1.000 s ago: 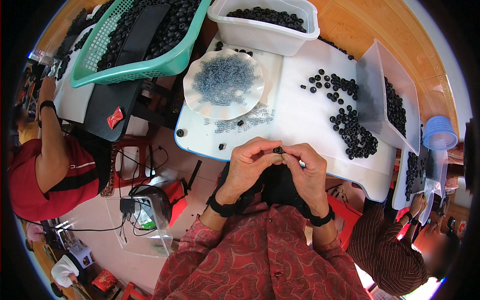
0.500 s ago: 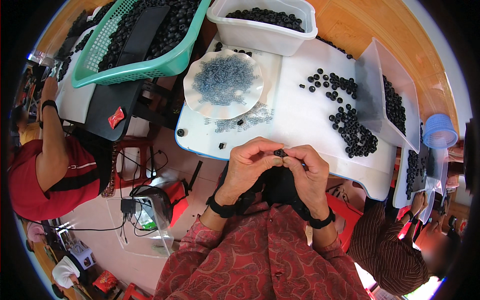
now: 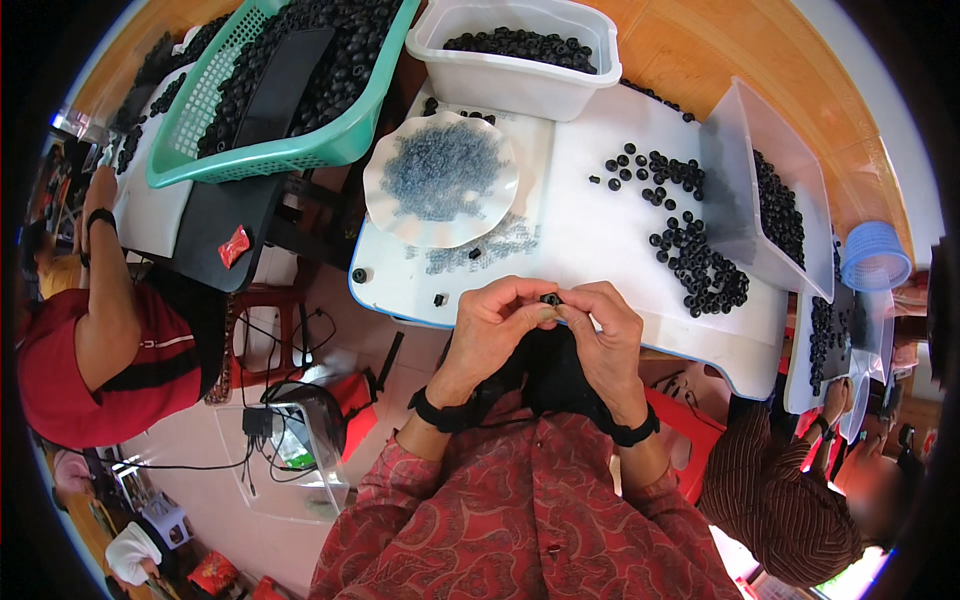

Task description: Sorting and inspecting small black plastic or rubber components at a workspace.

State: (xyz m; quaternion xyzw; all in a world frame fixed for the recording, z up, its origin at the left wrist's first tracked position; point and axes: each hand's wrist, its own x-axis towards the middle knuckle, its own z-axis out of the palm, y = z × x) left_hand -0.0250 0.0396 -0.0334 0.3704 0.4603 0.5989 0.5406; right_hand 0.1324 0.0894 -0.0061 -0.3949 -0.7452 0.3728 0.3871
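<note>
Head view looks down on a white bench (image 3: 600, 230) where the person's two hands meet just above its near edge. Left hand (image 3: 492, 325) and right hand (image 3: 603, 325) are both curled nearly closed, their thumbs and forefingers pinched from either side onto one small black ring (image 3: 549, 298), which sits between the fingertips, over the bench edge and close to the person's chest. Both wrists wear dark bands, and the sleeves are red patterned cloth. Ahead of the hands, a scalloped white plate (image 3: 440, 180) holds a heap of small grey-blue rings, with more of them spilled on the bench just beside it. To the right lies a loose scatter of black rings (image 3: 690, 250), next to a clear tub (image 3: 765, 190) tilted on its side and holding more. A white tub (image 3: 515, 55) of black pieces stands at the far edge, and a green basket (image 3: 290, 90) full of them sits to the left. Another person in a red shirt (image 3: 80, 370) works at the left, and one in a striped brown shirt (image 3: 780, 500) at the lower right.
</note>
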